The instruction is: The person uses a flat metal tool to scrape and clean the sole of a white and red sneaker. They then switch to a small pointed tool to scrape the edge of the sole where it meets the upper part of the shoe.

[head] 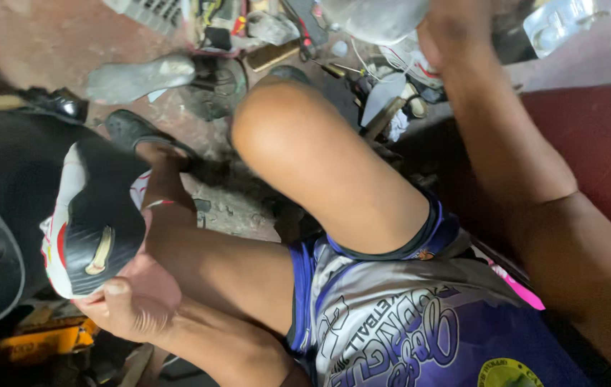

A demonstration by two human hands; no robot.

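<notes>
Cluttered floor crowds both hands: left (130,304) grips a sneaker (90,222), right (456,32) grasps a bottle (377,18).

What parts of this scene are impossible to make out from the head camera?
- Right hand: cut off by the top edge, so its grip cannot be judged.
- Pale rounded thing beside it: blurred and cropped.
- Left hand: fingers hidden behind the shoe.
- Clutter on the floor: too blurred to identify.

White sneaker (90,222) with black sole and red trim, sole up and facing camera, tilted, gripped at its lower edge, beside the left knee.
</notes>
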